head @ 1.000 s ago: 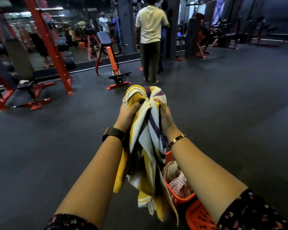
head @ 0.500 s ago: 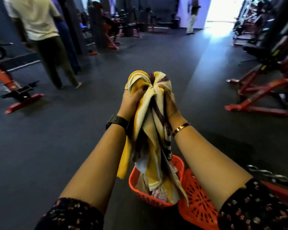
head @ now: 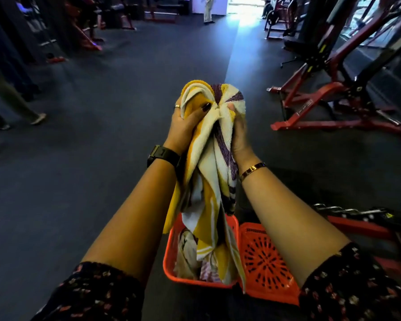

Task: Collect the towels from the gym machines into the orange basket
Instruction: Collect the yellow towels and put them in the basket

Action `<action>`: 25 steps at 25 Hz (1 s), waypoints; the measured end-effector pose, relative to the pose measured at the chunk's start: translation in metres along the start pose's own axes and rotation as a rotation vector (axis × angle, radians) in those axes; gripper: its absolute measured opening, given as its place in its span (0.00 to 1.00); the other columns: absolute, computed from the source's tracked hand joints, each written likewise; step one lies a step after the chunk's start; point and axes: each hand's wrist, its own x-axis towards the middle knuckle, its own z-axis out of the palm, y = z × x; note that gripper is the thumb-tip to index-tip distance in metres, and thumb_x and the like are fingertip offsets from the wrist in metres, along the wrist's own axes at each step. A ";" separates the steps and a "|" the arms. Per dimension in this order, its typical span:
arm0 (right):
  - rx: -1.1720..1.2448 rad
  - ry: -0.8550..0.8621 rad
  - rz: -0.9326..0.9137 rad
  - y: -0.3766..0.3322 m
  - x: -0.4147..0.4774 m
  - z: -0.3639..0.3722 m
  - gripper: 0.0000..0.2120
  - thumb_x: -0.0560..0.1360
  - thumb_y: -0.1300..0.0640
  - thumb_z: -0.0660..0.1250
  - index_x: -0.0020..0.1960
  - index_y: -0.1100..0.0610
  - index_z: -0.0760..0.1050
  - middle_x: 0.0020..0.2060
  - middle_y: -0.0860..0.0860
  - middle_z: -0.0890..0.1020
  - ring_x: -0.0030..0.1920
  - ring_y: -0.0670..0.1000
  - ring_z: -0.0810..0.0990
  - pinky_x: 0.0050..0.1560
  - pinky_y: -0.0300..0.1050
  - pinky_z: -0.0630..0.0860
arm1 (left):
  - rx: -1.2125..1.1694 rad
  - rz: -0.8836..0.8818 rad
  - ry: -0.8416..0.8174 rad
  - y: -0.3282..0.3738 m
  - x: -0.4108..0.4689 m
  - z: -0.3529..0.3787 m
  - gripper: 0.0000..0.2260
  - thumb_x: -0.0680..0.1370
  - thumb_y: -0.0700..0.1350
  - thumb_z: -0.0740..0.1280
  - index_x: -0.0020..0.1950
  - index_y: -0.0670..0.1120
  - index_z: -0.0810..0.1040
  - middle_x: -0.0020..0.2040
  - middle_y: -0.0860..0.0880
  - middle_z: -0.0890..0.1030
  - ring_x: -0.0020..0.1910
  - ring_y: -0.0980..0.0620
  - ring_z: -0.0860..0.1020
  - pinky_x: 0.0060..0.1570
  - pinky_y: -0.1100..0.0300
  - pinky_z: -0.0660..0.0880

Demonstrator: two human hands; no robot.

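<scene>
Since half a second ago: view swung further right; the walking person in dark trousers (head: 7,100) now sits at the left edge, and more of the red machine frame (head: 329,98) shows at right. Hands and towel unchanged in pose.

Item 1. Striped towel (head: 208,163), yellow, white and purple. Bunched at the top, held up at arm's length over the basket; its lower end hangs down into the basket's opening.

Item 2. Left hand (head: 185,126). Clenched on the towel's bunched top from the left side; ring on one finger, dark nail polish; black watch (head: 163,155) at the wrist.

Item 3. Right hand (head: 240,135). Clenched on the same bunch from the right side, partly wrapped in cloth; gold bangle (head: 252,169) at the wrist.

Item 4. Orange basket (head: 169,256). On the dark floor (head: 79,170) below the forearms; holds other crumpled towels (head: 190,253), pale and patterned.

Item 5. Orange perforated lid (head: 264,262). Lies open just right of the basket, touching its edge.

Item 6. Dark floral sleeves (head: 97,293) on both arms.

Item 7. Second figure in light clothing (head: 208,10), far back by the bright doorway.
</scene>
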 end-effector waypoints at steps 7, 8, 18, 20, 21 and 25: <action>0.021 0.116 0.144 0.079 0.033 -0.015 0.26 0.69 0.41 0.70 0.54 0.63 0.78 0.40 0.50 0.80 0.42 0.44 0.82 0.49 0.40 0.78 | -0.028 -0.063 0.016 -0.081 0.037 0.008 0.36 0.65 0.54 0.69 0.68 0.37 0.68 0.64 0.39 0.75 0.61 0.46 0.76 0.60 0.56 0.76; 0.027 0.151 0.167 0.096 0.033 -0.015 0.22 0.71 0.46 0.68 0.55 0.63 0.77 0.41 0.48 0.81 0.40 0.40 0.82 0.46 0.35 0.77 | -0.027 -0.093 0.007 -0.100 0.041 0.008 0.35 0.65 0.54 0.69 0.67 0.36 0.69 0.63 0.38 0.76 0.60 0.45 0.77 0.61 0.52 0.76; 0.062 0.349 0.452 0.339 0.042 -0.043 0.19 0.61 0.40 0.66 0.43 0.53 0.79 0.43 0.52 0.81 0.51 0.55 0.78 0.63 0.59 0.71 | -0.086 -0.387 -0.034 -0.329 0.053 0.016 0.39 0.62 0.56 0.70 0.69 0.41 0.67 0.63 0.44 0.76 0.57 0.53 0.77 0.52 0.71 0.76; 0.096 0.386 0.527 0.399 0.028 -0.049 0.22 0.61 0.39 0.69 0.45 0.54 0.79 0.46 0.56 0.82 0.53 0.57 0.79 0.66 0.57 0.71 | -0.074 -0.470 -0.048 -0.390 0.042 0.015 0.37 0.63 0.55 0.71 0.68 0.42 0.67 0.60 0.46 0.76 0.54 0.56 0.77 0.51 0.72 0.76; 0.095 0.386 0.576 0.432 0.017 -0.053 0.25 0.61 0.37 0.70 0.47 0.54 0.79 0.49 0.58 0.82 0.56 0.58 0.78 0.68 0.59 0.69 | -0.080 -0.515 -0.044 -0.419 0.033 0.015 0.34 0.65 0.52 0.72 0.68 0.42 0.67 0.59 0.48 0.76 0.53 0.59 0.77 0.50 0.74 0.76; -0.024 0.358 0.786 0.532 -0.039 -0.068 0.35 0.63 0.30 0.65 0.60 0.55 0.76 0.59 0.58 0.80 0.62 0.58 0.76 0.70 0.62 0.67 | -0.014 -0.633 -0.062 -0.518 -0.014 0.017 0.26 0.73 0.43 0.71 0.69 0.46 0.67 0.58 0.54 0.77 0.54 0.63 0.76 0.52 0.75 0.74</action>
